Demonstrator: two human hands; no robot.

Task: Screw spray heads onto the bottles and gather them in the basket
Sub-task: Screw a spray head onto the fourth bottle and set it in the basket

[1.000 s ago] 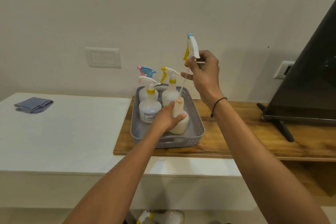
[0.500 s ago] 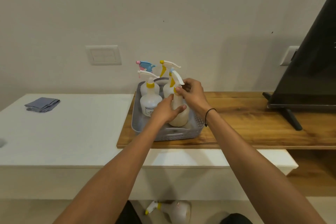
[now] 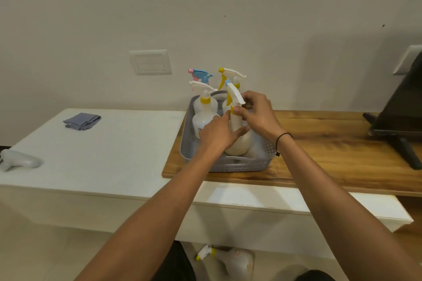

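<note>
The left hand (image 3: 217, 134) grips the neck of a bottle (image 3: 238, 141) that stands upright in the near part of the grey basket (image 3: 228, 163), fingers wrapped round it. The right hand (image 3: 258, 114) pinches the yellow collar at the base of the spray head (image 3: 234, 96), which sits on top of that bottle; whether the collar is fully seated cannot be made out behind the fingers. A black band (image 3: 283, 138) circles the right wrist. Three more bottles with heads stand in the basket behind: one with a white head (image 3: 202, 85), one with a blue and pink head (image 3: 201, 74), one with a yellow trigger (image 3: 231, 74). The basket rests on the wooden worktop (image 3: 331, 150). On the white worktop (image 3: 102, 148) to the left lie a folded grey cloth (image 3: 82, 121) and a white controller (image 3: 19, 162). Another bottle (image 3: 228, 260) lies on the floor below.
</note>
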